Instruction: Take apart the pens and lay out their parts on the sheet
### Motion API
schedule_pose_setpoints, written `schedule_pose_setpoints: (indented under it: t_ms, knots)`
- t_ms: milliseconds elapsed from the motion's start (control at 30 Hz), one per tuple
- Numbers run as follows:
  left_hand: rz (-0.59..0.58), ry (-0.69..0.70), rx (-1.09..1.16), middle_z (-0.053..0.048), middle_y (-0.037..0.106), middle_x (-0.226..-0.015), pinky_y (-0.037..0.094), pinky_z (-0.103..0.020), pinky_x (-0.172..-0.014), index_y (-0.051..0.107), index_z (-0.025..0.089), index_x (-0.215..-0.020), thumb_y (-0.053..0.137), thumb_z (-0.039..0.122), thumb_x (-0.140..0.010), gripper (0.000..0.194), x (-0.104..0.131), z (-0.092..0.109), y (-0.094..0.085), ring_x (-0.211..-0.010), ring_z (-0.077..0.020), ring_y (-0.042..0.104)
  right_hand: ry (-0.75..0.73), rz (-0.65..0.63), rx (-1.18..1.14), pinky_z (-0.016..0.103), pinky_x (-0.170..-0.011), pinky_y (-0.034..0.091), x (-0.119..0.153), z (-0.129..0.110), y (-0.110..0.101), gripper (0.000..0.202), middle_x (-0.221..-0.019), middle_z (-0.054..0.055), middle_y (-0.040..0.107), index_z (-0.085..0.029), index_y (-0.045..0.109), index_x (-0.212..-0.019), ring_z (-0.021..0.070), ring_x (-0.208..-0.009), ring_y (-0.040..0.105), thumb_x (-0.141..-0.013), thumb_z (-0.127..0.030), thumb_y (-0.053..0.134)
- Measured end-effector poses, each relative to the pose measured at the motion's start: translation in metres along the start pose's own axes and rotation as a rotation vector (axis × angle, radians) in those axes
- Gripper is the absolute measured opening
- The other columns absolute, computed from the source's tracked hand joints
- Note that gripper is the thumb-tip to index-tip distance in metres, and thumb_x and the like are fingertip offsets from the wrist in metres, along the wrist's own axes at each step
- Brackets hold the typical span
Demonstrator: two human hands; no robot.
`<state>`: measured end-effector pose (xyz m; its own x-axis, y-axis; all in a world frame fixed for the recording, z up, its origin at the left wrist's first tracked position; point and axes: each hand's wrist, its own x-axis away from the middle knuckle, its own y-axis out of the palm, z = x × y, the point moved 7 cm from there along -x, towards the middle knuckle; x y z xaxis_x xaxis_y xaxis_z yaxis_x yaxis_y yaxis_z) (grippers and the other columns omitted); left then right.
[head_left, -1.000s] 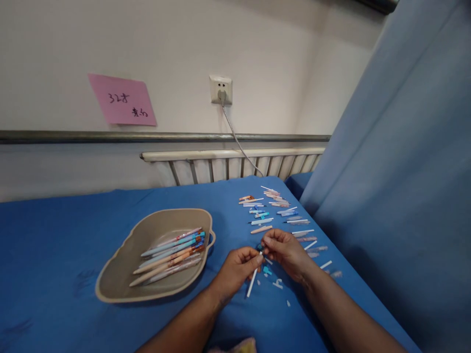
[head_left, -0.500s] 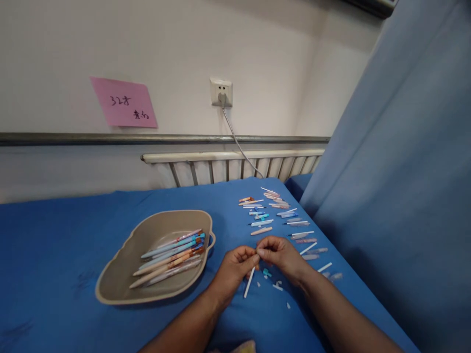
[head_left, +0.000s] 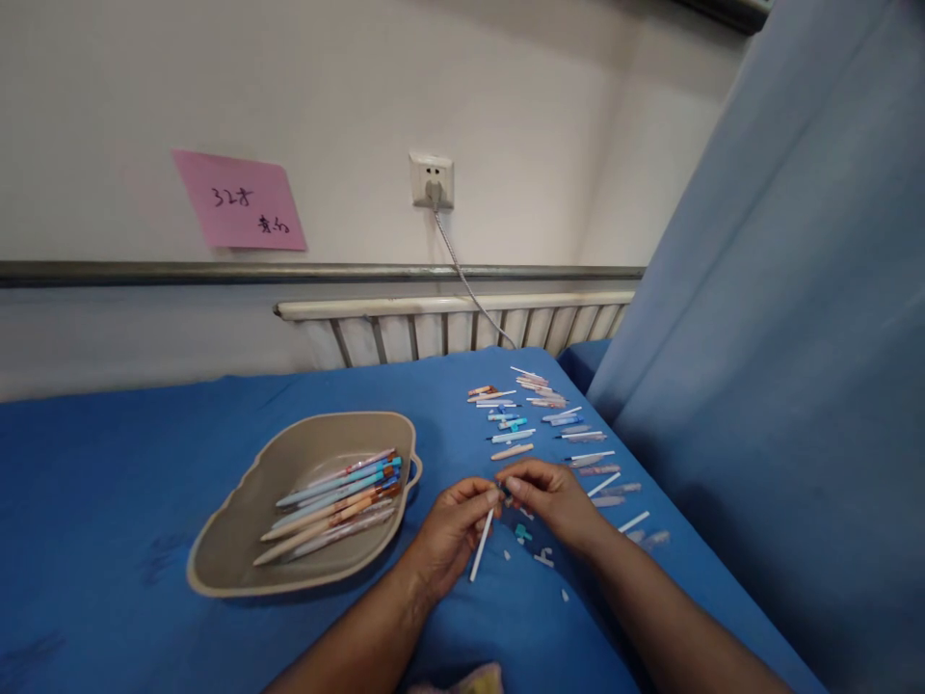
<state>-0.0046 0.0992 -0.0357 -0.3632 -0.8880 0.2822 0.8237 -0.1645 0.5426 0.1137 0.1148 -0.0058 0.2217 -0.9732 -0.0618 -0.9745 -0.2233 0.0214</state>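
Observation:
Over the blue sheet, my left hand [head_left: 454,528] is closed on a white pen refill [head_left: 481,547], whose lower end points down toward me. My right hand [head_left: 555,499] pinches close beside the left fingertips. Something small and dark shows between the two hands, too small to name. Just below them lie a teal pen piece [head_left: 522,532] and several tiny white pieces [head_left: 543,559]. Beyond my fingers rests a peach pen barrel [head_left: 512,451].
Left of my hands stands a beige basket [head_left: 217,569] holding several assembled pens [head_left: 332,501]. Sets of barrels and refills [head_left: 585,437] lie in rows at the right. A blue curtain [head_left: 780,337] hangs beyond the right edge; a white rail [head_left: 405,306] runs behind.
My fingertips have parted slightly, showing a small dark piece between them. The white refill has shifted a little left with my left hand.

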Motion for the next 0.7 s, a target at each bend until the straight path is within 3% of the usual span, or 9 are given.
schedule_pose_setpoints:
  t_ms: [167, 267, 433, 567, 700]
  knots:
    - [0.026, 0.015, 0.079, 0.004, 0.054, -0.058, 0.029, -0.014, -0.043, 0.06, 0.014, -0.072, 0.072, 0.025, -0.068, 0.016, -0.005, 0.003, -0.006, -0.044, -0.0019, 0.039, -0.027, 0.263, 0.022, 0.025, -0.052, 0.04, 0.0, -0.015, -0.043, 0.029, -0.075, 0.001, 0.063, -0.019, 0.065, -0.09, 0.0111, -0.054, 0.051, -0.071, -0.041, 0.063]
    - [0.038, 0.004, 0.121, 0.004, 0.054, -0.059, 0.031, -0.013, -0.044, 0.06, 0.014, -0.075, 0.07, 0.024, -0.069, 0.016, -0.008, 0.003, -0.011, -0.045, -0.0018, 0.04, -0.041, 0.333, 0.148, 0.026, -0.056, 0.042, 0.003, -0.02, -0.06, 0.025, -0.074, 0.002, 0.063, -0.017, 0.064, -0.089, 0.0126, -0.058, 0.053, -0.073, -0.037, 0.061]
    - [0.025, 0.01, 0.17, 0.004, 0.052, -0.06, 0.032, -0.012, -0.044, 0.059, 0.013, -0.075, 0.07, 0.021, -0.07, 0.015, -0.01, 0.005, -0.011, -0.044, -0.0009, 0.04, -0.04, 0.2, 0.546, 0.031, -0.073, 0.044, 0.013, -0.012, -0.052, 0.019, -0.084, 0.005, 0.067, -0.019, 0.066, -0.088, 0.0186, -0.078, 0.06, -0.076, -0.029, 0.055]
    - [0.038, -0.001, 0.184, 0.003, 0.053, -0.06, 0.033, -0.012, -0.043, 0.059, 0.013, -0.075, 0.07, 0.02, -0.069, 0.015, -0.009, 0.004, -0.012, -0.044, -0.0012, 0.041, -0.041, 0.174, 0.815, 0.028, -0.072, 0.043, 0.023, -0.01, -0.048, 0.02, -0.084, 0.004, 0.067, -0.021, 0.066, -0.09, 0.0175, -0.076, 0.06, -0.079, -0.025, 0.05]
    - [0.037, -0.007, 0.2, 0.003, 0.054, -0.06, 0.034, -0.013, -0.043, 0.059, 0.013, -0.076, 0.071, 0.02, -0.069, 0.015, -0.01, 0.004, -0.012, -0.045, -0.0015, 0.042, -0.017, 0.148, 0.988, 0.027, -0.076, 0.04, 0.016, -0.008, -0.043, 0.022, -0.092, 0.006, 0.066, -0.019, 0.065, -0.095, 0.0179, -0.084, 0.059, -0.083, -0.023, 0.047]
